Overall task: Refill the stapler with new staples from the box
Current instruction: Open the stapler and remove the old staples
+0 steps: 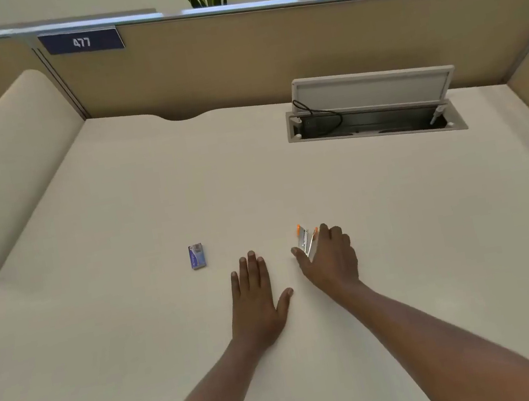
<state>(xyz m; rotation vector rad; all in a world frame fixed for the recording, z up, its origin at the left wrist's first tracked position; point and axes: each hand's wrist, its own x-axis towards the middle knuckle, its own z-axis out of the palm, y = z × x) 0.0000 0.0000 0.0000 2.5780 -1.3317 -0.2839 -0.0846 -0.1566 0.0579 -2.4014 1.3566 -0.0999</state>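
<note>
A small orange and silver stapler stands on the white desk, hinged open with its metal channel showing. My right hand is wrapped around its near side, thumb on the left and fingers on the right. A small blue staple box lies flat on the desk to the left of the stapler, touched by neither hand. My left hand rests palm down on the desk between box and stapler, fingers spread and holding nothing.
An open cable hatch with a raised lid and a black cable sits at the back right of the desk. Tan partition walls enclose the back and right. A cream curved divider stands on the left.
</note>
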